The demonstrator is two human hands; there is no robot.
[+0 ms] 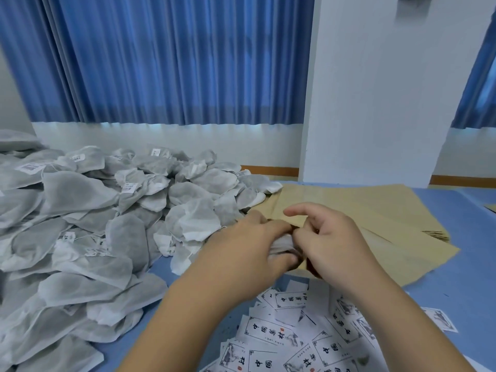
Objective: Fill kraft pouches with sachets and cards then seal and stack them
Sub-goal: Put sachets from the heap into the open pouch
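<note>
At centre, a little toward 3 o'clock: left hand [249,237], fingers curled round a grey sachet [281,244], meets right hand [330,237], which pinches the mouth edge of the top kraft pouch [402,253], index finger lifted; the pouch lies on the blue table [442,304]. Step judged: filling, sachet at the pouch mouth. Next move calls for keeping the mouth open, pushing the sachet fully in, then taking one of the cards [295,336] at 6 o'clock; sachet heap [107,210] at 9 o'clock.

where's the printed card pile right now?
Head view, bottom centre-right: the printed cards lie loose on the blue table, nearer the person than the kraft pouches and right of the sachet heap.
</note>
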